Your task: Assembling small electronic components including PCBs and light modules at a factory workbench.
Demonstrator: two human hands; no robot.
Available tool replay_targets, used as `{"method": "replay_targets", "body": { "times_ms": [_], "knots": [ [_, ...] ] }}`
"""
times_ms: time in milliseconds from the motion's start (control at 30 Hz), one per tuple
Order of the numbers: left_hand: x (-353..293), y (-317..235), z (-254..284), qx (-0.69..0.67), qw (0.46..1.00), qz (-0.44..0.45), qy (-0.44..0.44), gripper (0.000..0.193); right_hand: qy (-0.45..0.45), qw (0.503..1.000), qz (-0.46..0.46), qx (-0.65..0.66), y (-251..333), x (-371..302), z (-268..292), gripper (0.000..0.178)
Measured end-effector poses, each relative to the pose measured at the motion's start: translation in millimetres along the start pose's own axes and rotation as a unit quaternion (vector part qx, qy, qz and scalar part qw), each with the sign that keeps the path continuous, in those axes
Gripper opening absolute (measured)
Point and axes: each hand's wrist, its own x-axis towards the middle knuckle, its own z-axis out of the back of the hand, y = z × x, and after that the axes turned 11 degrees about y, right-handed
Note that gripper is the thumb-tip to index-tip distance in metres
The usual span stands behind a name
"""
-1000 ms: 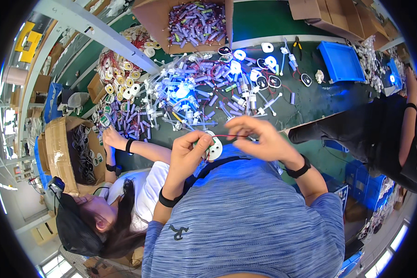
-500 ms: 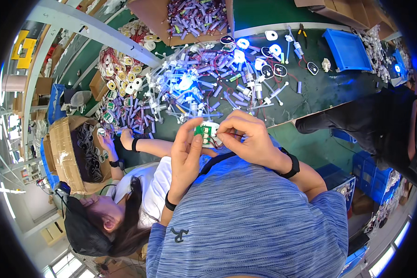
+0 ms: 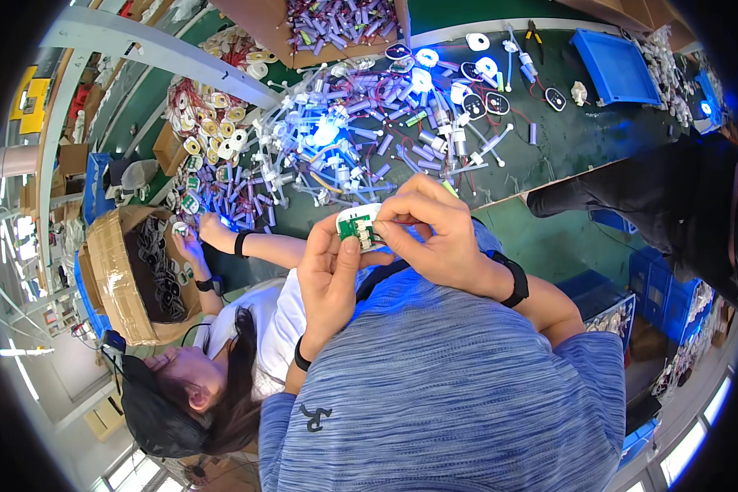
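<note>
Close in front of my body, my left hand [image 3: 330, 279] grips a small green circuit board [image 3: 349, 233] in a white rounded casing, thumb on its front edge. Pale connectors stand on the board's face. My right hand [image 3: 439, 234] is closed in a pinch at the board's right side. Thin dark-red wires [image 3: 408, 222] show between its fingers; their ends are hidden by the fingertips. Beyond both hands, a heap of purple cylindrical batteries [image 3: 383, 146] with red wires and clear plastic tubes covers the bench [image 3: 566, 148]. Several pieces in the heap glow blue-white.
At my left, a co-worker's hands [image 3: 215, 233] handle parts beside a cardboard box [image 3: 115, 266]. Another carton [image 3: 303, 56] of batteries stands at the back. A blue tray [image 3: 611, 70] and pliers [image 3: 534, 34] lie far right. Another person's dark-clothed leg [image 3: 607, 193] is at right.
The board has shifted slightly left and tilted in my left hand, its face turning more into view. My right hand has risen a little and stays pinched beside it. The co-worker's near hand moved slightly left.
</note>
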Motion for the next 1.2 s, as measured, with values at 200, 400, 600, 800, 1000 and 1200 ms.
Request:
{"method": "replay_targets", "body": {
  "times_ms": [200,400,600,800,1000,1200],
  "knots": [
    [-4,0,2,0.012,1.000,-0.009,0.005,0.030,0.028,1.000,-0.007,0.004,8,1,3,0.007],
    [-6,-2,-1,0.062,0.998,-0.017,-0.004,0.031,0.041,0.999,-0.016,-0.019,8,-2,3,0.007],
    [-5,1,-1,0.071,0.997,-0.033,-0.017,0.032,0.015,0.997,0.045,-0.061,3,-1,-1,0.008],
    [-11,0,5,0.145,0.989,-0.022,0.009,0.032,0.002,0.984,0.125,-0.128,-2,0,-9,0.012],
    [5,-18,16,0.244,0.970,-0.016,0.011,0.027,0.026,0.982,0.122,-0.144,2,15,-7,0.008],
    [30,-29,8,0.065,0.988,-0.135,0.035,0.028,0.033,0.985,-0.035,0.163,29,42,10,0.007]
  ]
}}
